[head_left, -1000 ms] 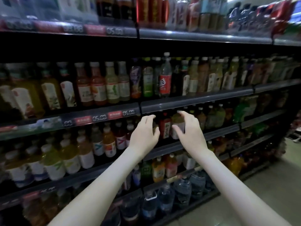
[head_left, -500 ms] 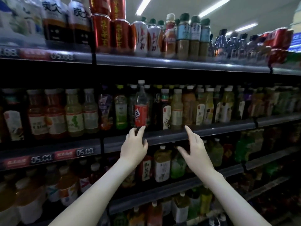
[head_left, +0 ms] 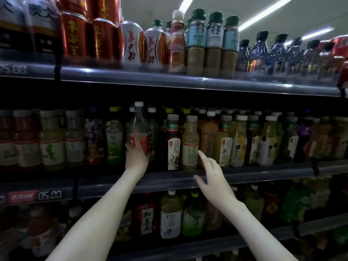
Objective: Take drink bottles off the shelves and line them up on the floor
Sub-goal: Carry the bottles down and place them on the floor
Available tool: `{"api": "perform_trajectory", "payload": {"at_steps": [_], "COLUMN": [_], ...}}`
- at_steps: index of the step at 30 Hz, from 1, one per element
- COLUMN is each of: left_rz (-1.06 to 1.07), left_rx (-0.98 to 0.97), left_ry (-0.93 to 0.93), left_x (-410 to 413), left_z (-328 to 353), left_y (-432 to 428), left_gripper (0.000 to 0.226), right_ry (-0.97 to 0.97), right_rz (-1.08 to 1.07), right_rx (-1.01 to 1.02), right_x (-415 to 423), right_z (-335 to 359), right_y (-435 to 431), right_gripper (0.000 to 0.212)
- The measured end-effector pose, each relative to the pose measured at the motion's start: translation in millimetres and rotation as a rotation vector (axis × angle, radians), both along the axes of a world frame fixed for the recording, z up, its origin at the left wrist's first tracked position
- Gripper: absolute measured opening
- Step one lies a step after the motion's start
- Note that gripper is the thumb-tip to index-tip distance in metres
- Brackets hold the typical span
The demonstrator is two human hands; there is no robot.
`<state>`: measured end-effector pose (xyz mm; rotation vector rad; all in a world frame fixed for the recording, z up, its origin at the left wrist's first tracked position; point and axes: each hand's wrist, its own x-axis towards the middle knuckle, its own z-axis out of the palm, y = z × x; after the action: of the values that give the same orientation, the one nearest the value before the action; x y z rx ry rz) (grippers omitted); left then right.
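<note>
Bottle [head_left: 139,125] was upright at the shelf [head_left: 263,172], cap up, gripped low by the left hand [head_left: 136,157]. Right hand [head_left: 214,183] hovered nearby, fingers loosely spread, holding nothing.

Clear bottle [head_left: 139,125]: white cap, red label, upright in front row of the middle shelf [head_left: 263,171], taller than its neighbours. Left hand [head_left: 136,157] grips its lower part. Further right in the same row, pale yellow-green bottle [head_left: 190,142], grey cap, upright at the shelf edge.
</note>
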<state>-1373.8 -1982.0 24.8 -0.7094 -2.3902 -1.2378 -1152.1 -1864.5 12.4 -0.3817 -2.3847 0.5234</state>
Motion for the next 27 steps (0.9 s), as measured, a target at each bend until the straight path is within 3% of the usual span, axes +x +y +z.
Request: {"api": "perform_trajectory", "payload": {"at_steps": [3,9,12,16,23,24,27], "left_rz": [0.005,-0.117,-0.256,-0.663,-0.938,-0.941,-0.823], "left_rx": [0.097,0.178,0.205,0.162,-0.055,-0.093,-0.173], "left_ry": [0.07,0.704,0.863,0.645,0.246,0.294,0.742], "left_x": [10,50,85,139,212,225,271], "left_z": [-7,-11,4,15,3,2,-5], "left_y": [0,-12,-15,-10,61,77,130], "left_gripper": [0.098,0.113,0.097,0.115,0.119,0.115,0.092], "right_ry": [0.046,0.22,0.285,0.369,0.468,0.481,0.532], "right_rz": [0.083,0.296,0.42,0.422,0.146,0.125,0.018], "right_rx": [-0.008,-0.184,-0.311,-0.562,-0.741,-0.757,-0.793], "right_x": [-5,-23,-26,1,85,99,146], "right_z": [12,34,41,35,3,0,-5], "right_y": [8,-7,-24,-28,36,53,109], "right_gripper": [0.068,0.073,0.075,0.065,0.057,0.057,0.053]}}
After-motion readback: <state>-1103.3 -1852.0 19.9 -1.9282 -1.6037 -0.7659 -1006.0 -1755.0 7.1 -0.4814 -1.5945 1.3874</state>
